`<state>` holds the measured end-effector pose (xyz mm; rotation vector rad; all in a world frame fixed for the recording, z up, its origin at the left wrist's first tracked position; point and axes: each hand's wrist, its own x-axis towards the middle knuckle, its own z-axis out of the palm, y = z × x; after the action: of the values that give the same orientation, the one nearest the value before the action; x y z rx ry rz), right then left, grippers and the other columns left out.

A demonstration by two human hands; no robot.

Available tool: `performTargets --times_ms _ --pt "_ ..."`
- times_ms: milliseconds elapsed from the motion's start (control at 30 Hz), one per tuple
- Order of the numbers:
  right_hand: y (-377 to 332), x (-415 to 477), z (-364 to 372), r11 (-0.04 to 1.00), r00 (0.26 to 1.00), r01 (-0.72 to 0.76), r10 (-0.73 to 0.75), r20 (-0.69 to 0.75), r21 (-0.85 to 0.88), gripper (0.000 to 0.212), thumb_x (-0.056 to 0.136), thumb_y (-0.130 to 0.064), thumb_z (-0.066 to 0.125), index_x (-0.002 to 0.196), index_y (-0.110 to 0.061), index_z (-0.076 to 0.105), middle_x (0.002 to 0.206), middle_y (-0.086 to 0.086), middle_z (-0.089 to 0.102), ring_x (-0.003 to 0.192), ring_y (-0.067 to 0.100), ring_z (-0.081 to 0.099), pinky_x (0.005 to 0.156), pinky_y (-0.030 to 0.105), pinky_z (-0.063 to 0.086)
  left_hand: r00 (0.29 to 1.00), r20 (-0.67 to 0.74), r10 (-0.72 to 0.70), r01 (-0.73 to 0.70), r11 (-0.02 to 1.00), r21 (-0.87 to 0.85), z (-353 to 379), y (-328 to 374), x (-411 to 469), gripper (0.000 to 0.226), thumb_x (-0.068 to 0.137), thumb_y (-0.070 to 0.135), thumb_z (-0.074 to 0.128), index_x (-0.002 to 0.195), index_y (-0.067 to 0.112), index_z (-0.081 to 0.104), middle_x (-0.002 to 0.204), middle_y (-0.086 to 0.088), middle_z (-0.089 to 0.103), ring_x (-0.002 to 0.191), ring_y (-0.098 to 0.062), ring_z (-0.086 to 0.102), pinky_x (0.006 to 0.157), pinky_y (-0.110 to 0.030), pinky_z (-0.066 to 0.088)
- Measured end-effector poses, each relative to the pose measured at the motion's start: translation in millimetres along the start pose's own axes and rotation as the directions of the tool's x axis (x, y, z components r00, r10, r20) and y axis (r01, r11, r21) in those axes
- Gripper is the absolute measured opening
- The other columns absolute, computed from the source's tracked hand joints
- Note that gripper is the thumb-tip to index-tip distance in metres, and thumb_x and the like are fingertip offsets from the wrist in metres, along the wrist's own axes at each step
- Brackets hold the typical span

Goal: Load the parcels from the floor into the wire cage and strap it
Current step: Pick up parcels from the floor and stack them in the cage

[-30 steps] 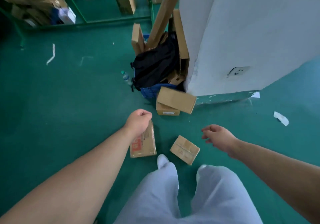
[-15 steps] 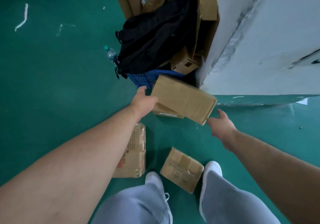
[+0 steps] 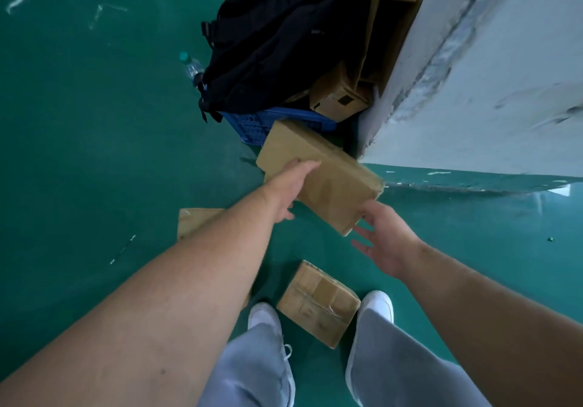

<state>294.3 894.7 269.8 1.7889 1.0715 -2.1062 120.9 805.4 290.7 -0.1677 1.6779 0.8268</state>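
A long brown parcel (image 3: 328,170) lies tilted in front of the blue crate (image 3: 252,124). My left hand (image 3: 291,186) grips its left side, fingers on top and thumb beneath. Fingers spread, my right hand (image 3: 383,238) touches the parcel's near right end. A small taped parcel (image 3: 318,304) rests on the green floor between my white shoes. A flat parcel (image 3: 194,220) lies to the left, mostly hidden under my left forearm. The wire cage is out of view.
A black backpack (image 3: 277,44) and cardboard sheets fill the blue crate, with a small box (image 3: 340,99) at its right. A water bottle (image 3: 191,66) lies left of the crate. A white pillar (image 3: 489,75) stands on the right.
I have leaned in closer. My left hand slid from the long parcel's left edge onto its top and gripped it. My right hand came up against its near end.
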Motion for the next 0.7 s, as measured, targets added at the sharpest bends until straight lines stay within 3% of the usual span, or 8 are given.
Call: performTargets --times_ms 67,133,167,300,433,500,600,700 --pt "-8.9 -4.4 4.2 0.999 0.998 -0.044 0.046 -0.049 0.028 0.059 0.090 -0.060 0.059 0.141 -0.032 0.049 0.140 -0.006 0.047 0.125 0.026 0.052 0.097 0.049 0.052 0.995 -0.069 -0.067 0.059 0.991 -0.122 8.2 6.2 4.6 0.116 0.061 0.094 0.063 0.157 0.039 0.027 0.164 -0.003 0.032 0.143 -0.040 0.037 0.108 -0.069 0.037" --pt "-13.1 -3.4 6.5 0.994 0.993 -0.086 0.091 -0.073 0.063 0.074 0.084 -0.080 0.053 0.137 -0.029 0.056 0.137 -0.006 0.043 0.129 0.032 0.047 0.104 0.057 0.048 0.983 -0.111 -0.144 0.112 0.961 -0.253 12.4 5.5 13.9 0.143 0.031 0.098 0.071 0.153 0.035 0.033 0.154 -0.006 0.046 0.134 -0.041 0.049 0.101 -0.073 0.041" --pt "-12.5 -2.6 8.9 0.993 0.992 -0.098 0.102 -0.071 0.059 0.080 0.081 -0.086 0.049 0.134 -0.028 0.059 0.136 -0.007 0.045 0.129 0.032 0.048 0.105 0.059 0.046 0.977 -0.122 -0.173 0.131 0.945 -0.299 15.0 1.5 17.7 0.144 0.028 0.095 0.075 0.151 0.033 0.034 0.148 -0.008 0.052 0.127 -0.040 0.054 0.097 -0.074 0.043" --pt "-2.1 -5.4 32.6 0.994 0.995 -0.100 0.099 -0.020 -0.041 0.070 0.084 -0.084 0.049 0.128 -0.031 0.062 0.120 -0.010 0.065 0.118 0.024 0.059 0.103 0.055 0.049 0.928 -0.269 -0.257 0.103 0.873 -0.477 29.6 -21.3 24.3 0.105 0.053 0.067 0.092 0.125 0.024 0.029 0.116 -0.012 0.057 0.102 -0.037 0.063 0.088 -0.064 0.056" --pt "12.5 -23.3 40.5 0.962 0.998 -0.069 0.067 -0.014 -0.263 0.042 0.098 -0.060 0.056 0.124 -0.027 0.063 0.120 0.002 0.069 0.115 0.022 0.064 0.101 0.044 0.054 0.909 -0.341 -0.238 0.032 0.858 -0.513 32.4 -42.8 26.1 0.093 0.059 0.057 0.094 0.127 0.022 0.042 0.118 -0.011 0.063 0.100 -0.038 0.067 0.075 -0.061 0.061" --pt "18.3 -34.5 36.2 0.948 1.000 -0.024 0.018 -0.021 -0.318 0.029 0.099 -0.051 0.059 0.109 -0.025 0.068 0.105 0.004 0.072 0.095 0.017 0.068 0.086 0.034 0.058 0.924 -0.332 -0.191 -0.006 0.860 -0.511 32.9 -47.9 17.4 0.075 0.071 0.051 0.089 0.127 0.022 0.049 0.116 -0.007 0.068 0.100 -0.034 0.070 0.078 -0.058 0.062" --pt "20.6 -57.7 31.4 0.923 0.998 0.038 -0.051 -0.024 -0.383 0.017 0.097 -0.042 0.062 0.092 -0.026 0.065 0.079 -0.004 0.063 0.069 0.012 0.056 0.061 0.027 0.047 0.936 -0.327 -0.132 -0.042 0.878 -0.476 36.4 -47.4 -4.0 0.048 0.090 0.041 0.077 0.127 0.022 0.054 0.116 -0.002 0.070 0.100 -0.028 0.070 0.076 -0.044 0.063" --pt "18.4 -77.2 31.5 0.939 0.995 0.064 -0.087 -0.054 -0.339 0.038 0.088 -0.043 0.069 0.116 -0.025 0.050 0.097 -0.003 0.066 0.083 0.013 0.064 0.067 0.032 0.050 0.957 -0.277 -0.091 -0.054 0.879 -0.474 42.7 -45.2 -26.4 0.046 0.096 0.033 0.071 0.138 0.025 0.054 0.120 -0.004 0.072 0.098 -0.027 0.073 0.067 -0.040 0.064"
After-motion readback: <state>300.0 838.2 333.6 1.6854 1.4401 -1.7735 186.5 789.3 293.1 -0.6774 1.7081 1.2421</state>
